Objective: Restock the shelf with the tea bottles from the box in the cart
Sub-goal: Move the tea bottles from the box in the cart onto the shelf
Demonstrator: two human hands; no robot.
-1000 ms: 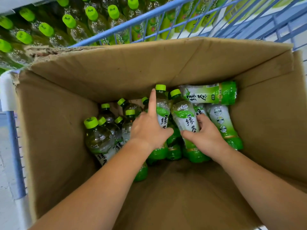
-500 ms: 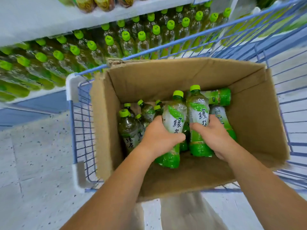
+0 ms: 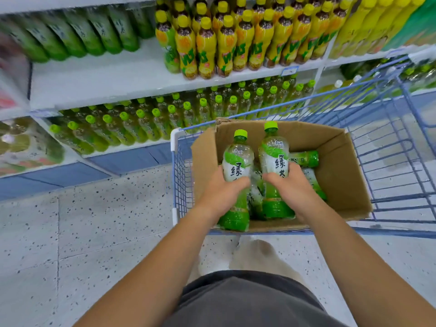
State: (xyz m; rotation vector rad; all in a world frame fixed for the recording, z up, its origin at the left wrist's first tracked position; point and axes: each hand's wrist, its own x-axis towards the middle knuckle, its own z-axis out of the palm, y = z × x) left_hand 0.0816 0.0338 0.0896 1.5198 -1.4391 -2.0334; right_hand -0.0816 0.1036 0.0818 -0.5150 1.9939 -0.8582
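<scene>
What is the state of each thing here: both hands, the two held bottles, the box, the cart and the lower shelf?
left hand: grips the left bottle around its middle.
right hand: grips the right bottle around its middle.
left bottle: upright, capped.
right bottle: upright, capped.
box: open, inside the cart.
loose bottles: lying in the box.
cart: beside the shelf.
lower shelf: stocked with green-capped bottles.

Green-capped tea bottles (image 3: 237,161), brown box (image 3: 339,166), blue cart (image 3: 389,128).
</scene>
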